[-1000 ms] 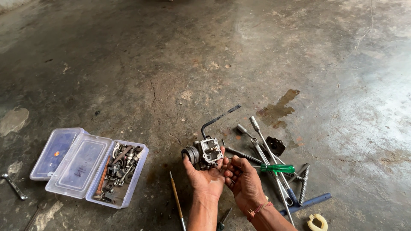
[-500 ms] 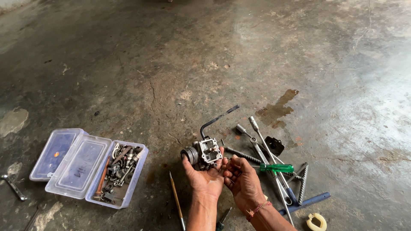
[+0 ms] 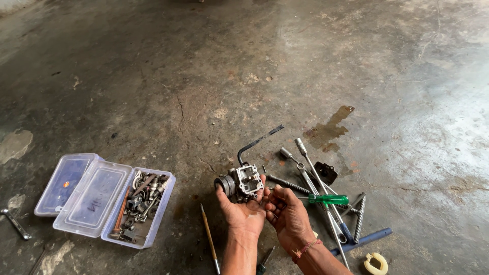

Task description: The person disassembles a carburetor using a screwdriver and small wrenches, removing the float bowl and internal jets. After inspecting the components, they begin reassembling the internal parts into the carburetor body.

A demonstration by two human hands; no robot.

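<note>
Carburetor sits cradled in your left hand, fingers clenched round it, open face up; your right hand pinches something too small to tell.

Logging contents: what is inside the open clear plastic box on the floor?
The clear plastic box holds a jumble of small metal parts; whatever lies beneath that pile is covered.

Carburetor underside hidden by left hand; box parts too small; forearms cut off.

Silver-grey carburetor, green-handled screwdriver, clear bluish box, blue rod.
</note>
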